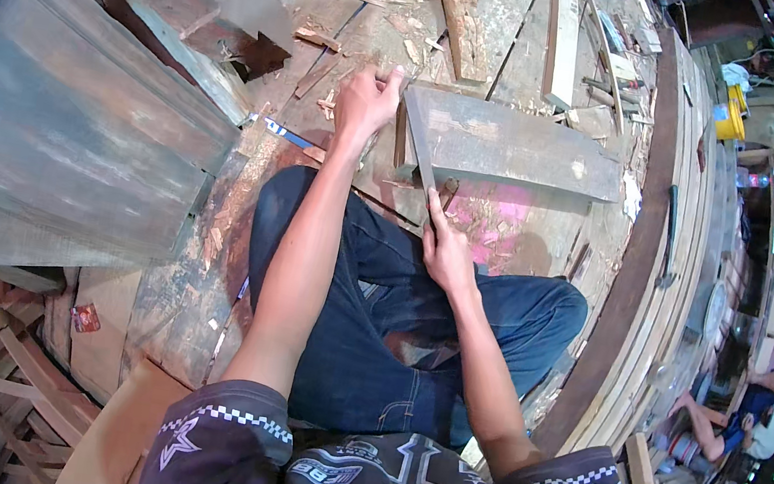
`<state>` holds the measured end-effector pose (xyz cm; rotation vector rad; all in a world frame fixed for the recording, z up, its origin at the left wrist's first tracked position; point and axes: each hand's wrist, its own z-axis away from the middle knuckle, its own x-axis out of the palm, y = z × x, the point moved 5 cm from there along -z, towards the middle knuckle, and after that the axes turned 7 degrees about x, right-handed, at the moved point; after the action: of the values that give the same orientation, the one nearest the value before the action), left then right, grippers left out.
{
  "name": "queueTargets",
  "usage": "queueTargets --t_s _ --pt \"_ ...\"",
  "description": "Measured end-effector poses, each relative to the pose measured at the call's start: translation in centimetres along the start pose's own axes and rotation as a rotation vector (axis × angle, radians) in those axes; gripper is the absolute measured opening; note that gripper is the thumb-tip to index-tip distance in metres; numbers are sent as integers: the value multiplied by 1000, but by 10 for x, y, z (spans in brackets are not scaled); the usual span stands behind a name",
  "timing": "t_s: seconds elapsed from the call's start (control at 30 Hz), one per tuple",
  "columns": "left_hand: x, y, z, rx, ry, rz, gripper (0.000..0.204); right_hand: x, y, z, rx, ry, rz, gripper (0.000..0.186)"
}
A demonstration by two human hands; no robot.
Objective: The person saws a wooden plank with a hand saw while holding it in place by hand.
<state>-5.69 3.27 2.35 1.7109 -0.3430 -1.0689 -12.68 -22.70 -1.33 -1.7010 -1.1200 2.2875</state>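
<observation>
My right hand (451, 254) is closed round the grip end of a long flat metal blade (420, 139), with the index finger stretched along it. Whether it is a file or a saw I cannot tell. The blade slants up and away to the left, along the left end of a thick grey wooden board (524, 145) lying in front of my crossed legs. My left hand (367, 100) is closed beside the blade's far end, thumb up; what it holds, if anything, is hidden. A short brown wooden stub (450, 191) shows just beyond my right fingers.
Wood chips and a rough offcut (465, 29) lie on the plank floor ahead. Large grey slabs (89, 109) stand at the left. Long stacked planks (647, 233) run along the right, with a dark-handled tool (668, 236) on them. Another person (733, 424) sits far right.
</observation>
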Motion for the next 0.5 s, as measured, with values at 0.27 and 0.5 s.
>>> queueTargets --t_s 0.27,0.5 --pt "9 7 -3 8 -46 -24 50 -8 -6 -57 2 -18 -48 69" --pt "4 -3 -4 16 45 -15 52 -5 12 12 -22 -114 74 70"
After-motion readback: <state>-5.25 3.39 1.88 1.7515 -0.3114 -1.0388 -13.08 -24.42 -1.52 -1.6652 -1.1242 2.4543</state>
